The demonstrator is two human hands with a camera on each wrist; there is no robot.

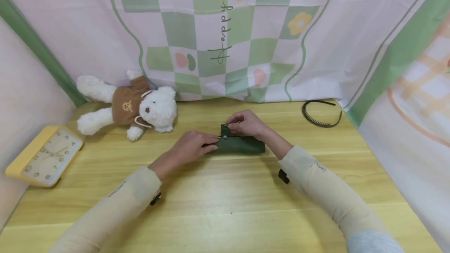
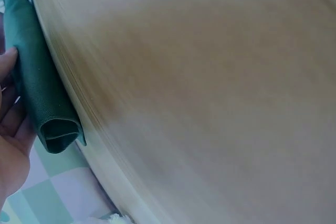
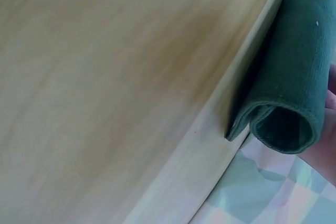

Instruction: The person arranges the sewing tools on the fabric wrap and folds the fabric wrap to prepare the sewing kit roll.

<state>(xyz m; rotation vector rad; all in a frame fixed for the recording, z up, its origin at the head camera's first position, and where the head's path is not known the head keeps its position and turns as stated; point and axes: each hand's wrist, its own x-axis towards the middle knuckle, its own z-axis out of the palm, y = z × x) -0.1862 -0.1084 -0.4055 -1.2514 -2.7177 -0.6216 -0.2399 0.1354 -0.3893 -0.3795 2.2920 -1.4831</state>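
Observation:
A dark green rolled-up pouch (image 1: 242, 146) lies crosswise on the table, with a short strap (image 1: 224, 130) standing up from its far edge and a small shiny fastener at the strap's base. My left hand (image 1: 190, 146) grips the roll's left part, thumb on the near side and fingers at the far edge. With thumb and fingertips my right hand (image 1: 249, 123) pinches the strap just behind the roll. In the left wrist view, the thumb presses against the roll (image 2: 42, 72). Layered, hollow ends of the roll (image 3: 302, 61) show in both wrist views.
On the wooden table (image 1: 225, 206), a white plush dog (image 1: 158, 108) in a brown top lies at the back left. A yellow clock (image 1: 45, 155) stands at the left edge, and a black toothed headband (image 1: 321, 122) lies back right. A checkered curtain (image 1: 218, 30) hangs behind.

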